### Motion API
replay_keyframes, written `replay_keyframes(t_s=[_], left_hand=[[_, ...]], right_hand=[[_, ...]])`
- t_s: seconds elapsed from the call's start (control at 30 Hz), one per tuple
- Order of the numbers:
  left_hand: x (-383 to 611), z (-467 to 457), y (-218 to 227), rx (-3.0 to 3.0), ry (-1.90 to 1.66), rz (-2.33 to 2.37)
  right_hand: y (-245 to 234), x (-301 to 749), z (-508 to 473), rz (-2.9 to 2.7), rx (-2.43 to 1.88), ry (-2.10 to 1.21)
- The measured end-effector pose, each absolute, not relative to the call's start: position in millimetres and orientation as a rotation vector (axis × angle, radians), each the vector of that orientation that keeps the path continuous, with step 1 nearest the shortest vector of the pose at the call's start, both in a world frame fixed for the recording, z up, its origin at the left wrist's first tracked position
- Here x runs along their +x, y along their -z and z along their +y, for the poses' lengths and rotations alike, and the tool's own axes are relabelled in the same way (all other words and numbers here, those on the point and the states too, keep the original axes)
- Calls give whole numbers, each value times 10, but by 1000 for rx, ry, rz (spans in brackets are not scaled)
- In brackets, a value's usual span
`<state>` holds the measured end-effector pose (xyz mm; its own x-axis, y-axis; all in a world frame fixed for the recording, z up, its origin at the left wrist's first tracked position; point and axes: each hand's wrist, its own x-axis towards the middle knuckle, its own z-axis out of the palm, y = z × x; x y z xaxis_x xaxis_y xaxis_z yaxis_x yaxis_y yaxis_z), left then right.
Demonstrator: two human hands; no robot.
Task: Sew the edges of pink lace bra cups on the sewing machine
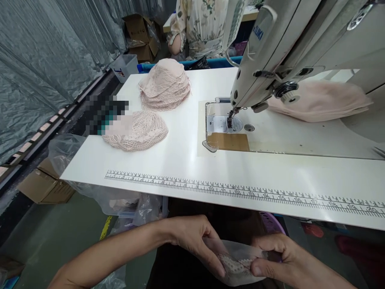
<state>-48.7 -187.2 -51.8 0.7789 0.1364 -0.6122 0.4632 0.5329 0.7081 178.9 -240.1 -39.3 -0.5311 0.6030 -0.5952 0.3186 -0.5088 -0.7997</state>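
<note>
A crinkled silvery sheet (54, 52) hangs along the left side of the room, with an open cardboard box (140, 38) at the far end. Past the far edge of the white table (177, 160) is a person in a floral garment (207, 28). On the table's left half lie two piles of pink lace pieces: a taller far pile (164, 84) and a lower near pile (147, 130) (its left end is hidden by a pixelated patch). A sewing machine (261, 60) stands on the right, and a stack of plain pink fabric (319, 100) lies beneath its arm. A printed ruler scale (210, 186) runs along the near edge.

Nearer than that edge, off the table, both hands hold a sheer lace piece (236, 267) between them. The left hand (198, 241) grips its left side between thumb and fingers; the right hand (275, 255) pinches its right end, thumb on top. A purple basket (272, 222) shows partly under the table, just beyond the right hand.
</note>
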Motion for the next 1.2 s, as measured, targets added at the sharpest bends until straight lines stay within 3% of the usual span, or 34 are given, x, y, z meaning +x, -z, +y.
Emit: replay_keyframes(t_s=[0.5, 0.93, 1.2], left_hand=[[-524, -1866, 515, 997, 117, 620], [-403, -1904, 448, 963, 113, 656], [-518, -1897, 470, 953, 128, 735]], right_hand=[[263, 1793, -2446, -1812, -1540, -1955], [237, 1749, -2475, -1667, -1465, -2057], [276, 1728, -2468, -1809, -1531, -1899]])
